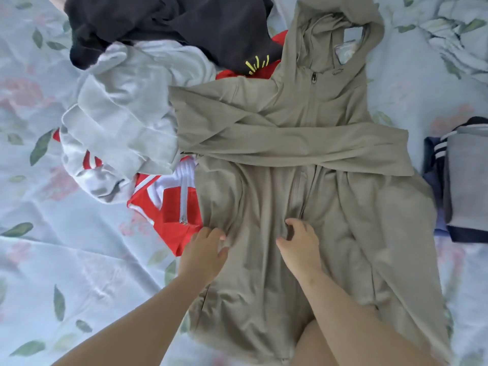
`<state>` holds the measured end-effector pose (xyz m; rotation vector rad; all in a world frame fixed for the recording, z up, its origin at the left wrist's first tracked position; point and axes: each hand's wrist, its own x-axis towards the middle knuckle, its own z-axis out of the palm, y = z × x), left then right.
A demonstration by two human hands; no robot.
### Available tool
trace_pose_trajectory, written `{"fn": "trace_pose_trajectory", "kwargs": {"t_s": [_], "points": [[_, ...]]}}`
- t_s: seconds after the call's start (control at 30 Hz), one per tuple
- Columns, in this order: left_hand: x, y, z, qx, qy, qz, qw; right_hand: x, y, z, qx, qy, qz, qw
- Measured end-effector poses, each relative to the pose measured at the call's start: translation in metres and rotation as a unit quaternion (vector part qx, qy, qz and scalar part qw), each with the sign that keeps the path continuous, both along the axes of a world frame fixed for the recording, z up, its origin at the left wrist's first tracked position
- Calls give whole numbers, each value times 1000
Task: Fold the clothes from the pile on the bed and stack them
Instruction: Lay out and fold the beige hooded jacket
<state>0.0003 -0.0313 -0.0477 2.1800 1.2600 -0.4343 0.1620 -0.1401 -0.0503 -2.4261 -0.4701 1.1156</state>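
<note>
Floral bed sheet (79,260), creased. Heaped on it: grey garment (118,122), black garment (171,22) with yellow ray motif, red white-striped top (169,204). Khaki hooded jacket (330,207), smooth, zip-front, spread flat, one sleeve across chest. Left hand (208,247), grip pinching jacket's side edge. Right hand (298,241), grip bunching fabric beside zip. Folded stack (464,180), far right.

Matt, smooth khaki cloth jacket (303,207)

Home bedroom: floral bedsheet (79,247), loose clothes pile (137,88), folded stack (464,180).
</note>
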Motion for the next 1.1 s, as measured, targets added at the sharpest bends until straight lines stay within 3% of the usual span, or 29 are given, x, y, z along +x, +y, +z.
{"fn": "trace_pose_trajectory", "kwargs": {"t_s": [0.27,0.4,0.57,0.67,0.73,0.83,0.87,1.0,1.07,1.1], "points": [[-73,-40,-11,-88,-4,66,994,-88,-48,2,-64,-81,58,993],[-106,-54,-15,-59,20,64,996,-128,-77,4,-82,-62,91,990],[-113,-66,-12,-207,-58,149,965,-156,-100,3,-68,-65,157,983],[-114,-69,-5,-209,-73,178,959,-158,-108,0,-48,-79,155,984],[-119,-74,3,-249,-144,267,920,-161,-117,1,-50,-77,116,989],[-131,-82,11,-311,-221,413,827,-169,-134,2,-52,-48,4,997],[-135,-84,11,-293,-221,428,826,-171,-141,1,-63,-33,-31,997],[-146,-92,8,-117,-144,374,909,-176,-157,2,-81,16,-182,980],[-151,-95,11,-140,-139,351,916,-176,-162,2,-117,1,-183,976],[-151,-97,12,-174,-133,329,919,-176,-164,3,-135,-31,-124,983]]}}
